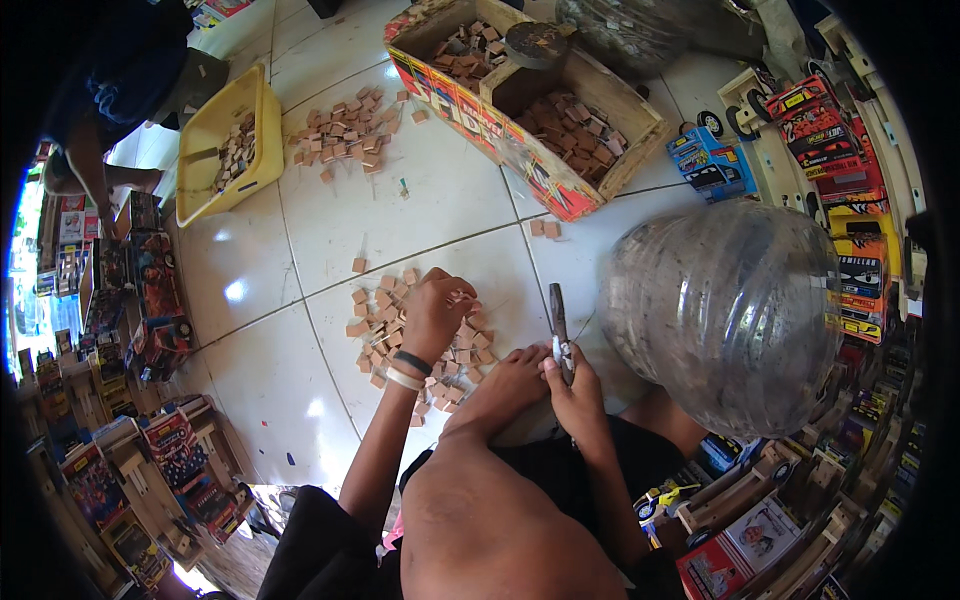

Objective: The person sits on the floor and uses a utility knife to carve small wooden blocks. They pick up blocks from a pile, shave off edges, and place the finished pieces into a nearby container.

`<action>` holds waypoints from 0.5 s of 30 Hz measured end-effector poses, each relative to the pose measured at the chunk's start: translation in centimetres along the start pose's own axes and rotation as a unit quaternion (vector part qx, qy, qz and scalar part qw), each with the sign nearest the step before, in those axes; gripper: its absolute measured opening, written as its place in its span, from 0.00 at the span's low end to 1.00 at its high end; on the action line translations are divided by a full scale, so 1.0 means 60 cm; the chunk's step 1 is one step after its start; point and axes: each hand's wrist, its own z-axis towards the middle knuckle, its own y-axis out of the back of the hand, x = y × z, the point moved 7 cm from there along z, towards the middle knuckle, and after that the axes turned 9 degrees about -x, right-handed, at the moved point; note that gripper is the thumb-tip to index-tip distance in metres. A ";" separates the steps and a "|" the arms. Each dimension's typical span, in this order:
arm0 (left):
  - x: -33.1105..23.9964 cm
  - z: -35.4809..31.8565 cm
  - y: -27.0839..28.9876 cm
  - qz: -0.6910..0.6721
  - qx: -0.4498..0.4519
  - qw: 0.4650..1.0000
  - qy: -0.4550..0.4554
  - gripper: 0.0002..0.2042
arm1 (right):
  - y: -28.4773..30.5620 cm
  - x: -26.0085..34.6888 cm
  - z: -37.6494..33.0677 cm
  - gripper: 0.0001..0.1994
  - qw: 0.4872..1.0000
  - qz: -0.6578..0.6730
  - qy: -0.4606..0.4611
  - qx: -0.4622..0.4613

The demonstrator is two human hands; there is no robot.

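Yellow tub [268, 130], blocks inside: beyond the near block pile [465, 350], off to its left. Far block heap [345, 135]: beyond the near pile, slightly left, on the tiled floor. Near pile itself: small tan blocks, look light, stiff, square-edged; likely best pinched across two opposite faces, one at a time. Left hand [432, 305]: right over the pile, fingers curled in; from where I stand I can't tell whether they hold a block. Wooden box [540, 175]: beyond the pile, to its right, blocks in both compartments. Dark hand tool [557, 305]: just right of the pile, tip away from the person; looks like metal, so rigid, heavier than any block; lower handle seems the place to hold. Right hand [576, 382]: fingers wrapped around that handle. Big clear jug [720, 310]: right of the pile, past the tool; probably light, slippery.
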 end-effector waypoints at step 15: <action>-0.051 -0.036 0.014 -0.414 -0.104 0.900 0.088 0.11 | -0.063 0.031 -0.034 0.16 0.995 -0.021 0.027 0.095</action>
